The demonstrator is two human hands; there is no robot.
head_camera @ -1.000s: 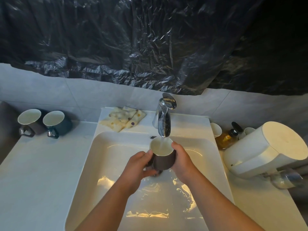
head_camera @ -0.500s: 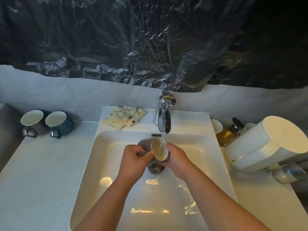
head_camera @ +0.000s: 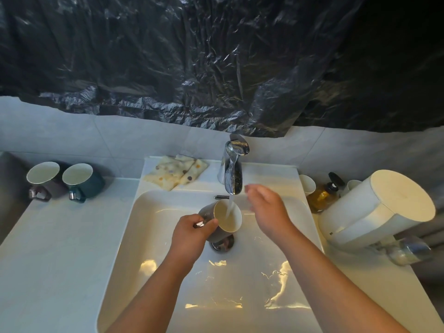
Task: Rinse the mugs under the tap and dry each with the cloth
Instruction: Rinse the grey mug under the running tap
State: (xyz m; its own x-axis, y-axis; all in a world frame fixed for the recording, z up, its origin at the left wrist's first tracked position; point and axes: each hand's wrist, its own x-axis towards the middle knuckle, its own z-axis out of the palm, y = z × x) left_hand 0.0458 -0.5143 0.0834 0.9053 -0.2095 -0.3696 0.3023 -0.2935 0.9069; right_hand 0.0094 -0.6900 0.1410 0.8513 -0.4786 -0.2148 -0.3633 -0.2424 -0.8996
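Observation:
My left hand (head_camera: 189,233) grips the handle of a dark mug (head_camera: 224,218) with a cream inside, tilted toward me over the basin drain. Water runs from the chrome tap (head_camera: 232,169) into the mug's mouth. My right hand (head_camera: 266,207) hovers free just right of the mug and below the spout, fingers loosely spread and blurred. Two more mugs stand on the left counter: a brown one (head_camera: 44,180) and a teal one (head_camera: 83,180). A spotted cloth (head_camera: 176,175) lies folded on the basin's back ledge, left of the tap.
The white basin (head_camera: 153,236) fills the middle, wet with bright reflections. To its right are a small white cup (head_camera: 307,185), an amber pump bottle (head_camera: 323,192) and a large white appliance (head_camera: 379,210). Black plastic sheeting (head_camera: 216,63) covers the wall above.
My right hand has let go of the mug and moved right and up toward the spout. The left hand alone now holds the mug, tipped from upright onto its side under the stream.

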